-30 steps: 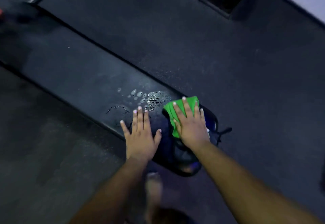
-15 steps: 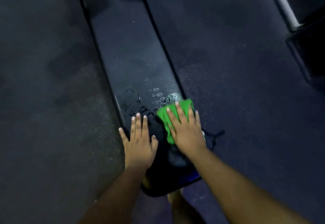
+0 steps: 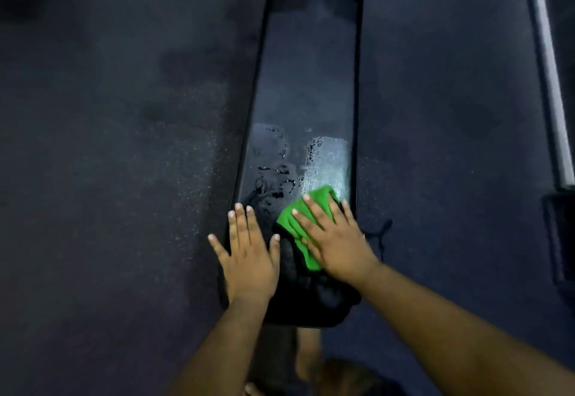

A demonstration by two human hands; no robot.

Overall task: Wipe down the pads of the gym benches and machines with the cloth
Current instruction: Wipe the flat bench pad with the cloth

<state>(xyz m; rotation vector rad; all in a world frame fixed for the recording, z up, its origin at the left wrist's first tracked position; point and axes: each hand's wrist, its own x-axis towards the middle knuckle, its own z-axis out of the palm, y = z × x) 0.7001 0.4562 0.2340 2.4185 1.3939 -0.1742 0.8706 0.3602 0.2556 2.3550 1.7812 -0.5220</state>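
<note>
No text, label, brand mark or number can be read anywhere in the head view. The long black pad of the counter (image 3: 308, 84), running from the top centre to the lower middle of the frame, carries no print that shows, and the green cloth (image 3: 298, 224) at lower centre is plain. A sliver of red at the very top edge might belong to a sticker or a part, but it is too cropped and dim to tell.
</note>
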